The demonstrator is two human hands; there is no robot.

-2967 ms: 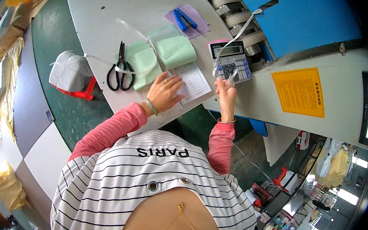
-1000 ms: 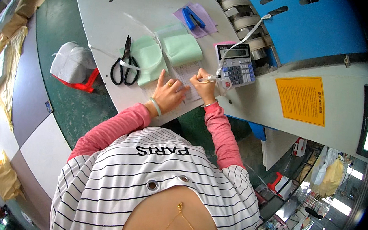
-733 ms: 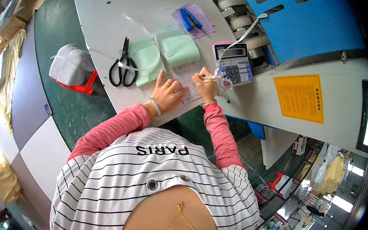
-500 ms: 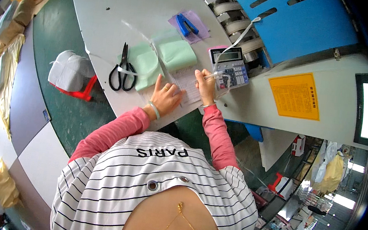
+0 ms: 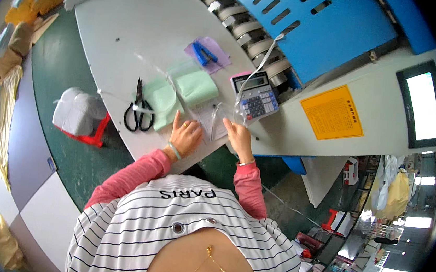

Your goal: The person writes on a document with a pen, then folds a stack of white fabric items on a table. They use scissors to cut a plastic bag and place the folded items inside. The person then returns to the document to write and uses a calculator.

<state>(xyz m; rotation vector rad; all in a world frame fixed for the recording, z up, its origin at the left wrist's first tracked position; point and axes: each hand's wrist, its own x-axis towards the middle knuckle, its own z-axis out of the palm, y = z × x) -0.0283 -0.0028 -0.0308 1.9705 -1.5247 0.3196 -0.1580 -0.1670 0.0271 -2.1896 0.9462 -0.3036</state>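
Both hands rest open-palmed on a white printed paper sheet [image 5: 210, 118].
Left hand [image 5: 185, 135] presses flat; right hand [image 5: 236, 134] touches it beside a grey desk calculator [image 5: 255, 96] on the white tabletop [image 5: 134, 28].

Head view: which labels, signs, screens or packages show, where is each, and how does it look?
Yellow sign: rectangular, on the white machine panel, right.
Screen: bright, dark-framed, far right.
Calculator: grey, small display, by the right hand.
Paper sheet: white, between the hands.
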